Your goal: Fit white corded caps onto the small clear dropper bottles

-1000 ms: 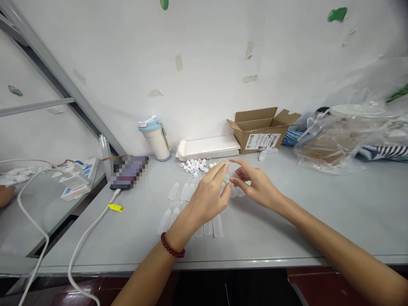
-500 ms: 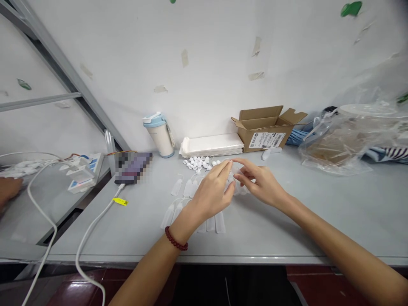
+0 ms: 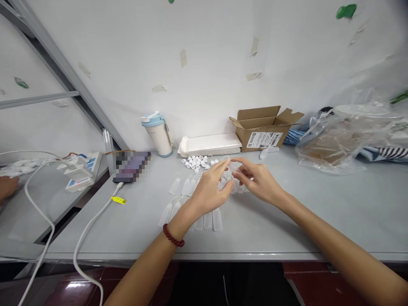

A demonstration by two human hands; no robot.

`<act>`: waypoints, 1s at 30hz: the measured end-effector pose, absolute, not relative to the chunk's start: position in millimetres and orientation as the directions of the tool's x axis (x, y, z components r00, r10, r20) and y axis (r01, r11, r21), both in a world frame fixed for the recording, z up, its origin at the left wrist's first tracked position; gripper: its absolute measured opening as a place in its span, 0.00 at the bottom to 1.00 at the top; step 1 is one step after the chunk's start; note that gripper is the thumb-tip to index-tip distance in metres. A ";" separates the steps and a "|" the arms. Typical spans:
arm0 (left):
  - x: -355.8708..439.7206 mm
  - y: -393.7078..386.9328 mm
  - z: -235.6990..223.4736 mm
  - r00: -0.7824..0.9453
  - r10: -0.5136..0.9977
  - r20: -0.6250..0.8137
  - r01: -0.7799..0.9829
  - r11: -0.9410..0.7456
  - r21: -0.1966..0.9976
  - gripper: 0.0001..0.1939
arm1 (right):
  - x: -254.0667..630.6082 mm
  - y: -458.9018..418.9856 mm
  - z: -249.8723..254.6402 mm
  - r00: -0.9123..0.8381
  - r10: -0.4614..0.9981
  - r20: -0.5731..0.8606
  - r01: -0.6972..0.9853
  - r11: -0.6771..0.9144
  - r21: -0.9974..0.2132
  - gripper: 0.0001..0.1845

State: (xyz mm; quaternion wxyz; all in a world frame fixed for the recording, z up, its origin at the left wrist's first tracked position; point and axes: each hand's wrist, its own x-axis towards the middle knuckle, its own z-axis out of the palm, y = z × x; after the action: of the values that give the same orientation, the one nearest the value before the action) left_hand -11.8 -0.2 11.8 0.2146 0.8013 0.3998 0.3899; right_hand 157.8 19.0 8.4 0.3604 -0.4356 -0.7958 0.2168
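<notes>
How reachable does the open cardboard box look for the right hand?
Likely yes: the right hand is in front of the box, and only a small translucent piece lies at its foot, seemingly too low to block it.

Counter: smooth grey flat-topped counter
Back edge: blue-lidded cream tumbler, stacked flat white sheets, open brown cardboard box
Middle: small white plastic caps, translucent flat plastic tubes
Left: dark rectangular phone
Right: clear crumpled plastic bag

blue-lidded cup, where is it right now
In the head view, the blue-lidded cup stands left of centre, between the phone and the white stack.
</notes>
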 end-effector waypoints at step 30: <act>-14.9 0.8 1.6 0.484 0.764 0.426 0.556 -0.645 0.525 0.30 | 158.9 20.2 8.2 -0.319 0.882 0.346 0.571 0.471 -0.673 0.19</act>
State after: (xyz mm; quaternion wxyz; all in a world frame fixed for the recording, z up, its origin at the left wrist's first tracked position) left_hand -14.9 0.8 1.6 0.1599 0.8464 0.3901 0.3253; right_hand 158.9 20.2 8.2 0.3527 -0.4648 -0.7816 0.2206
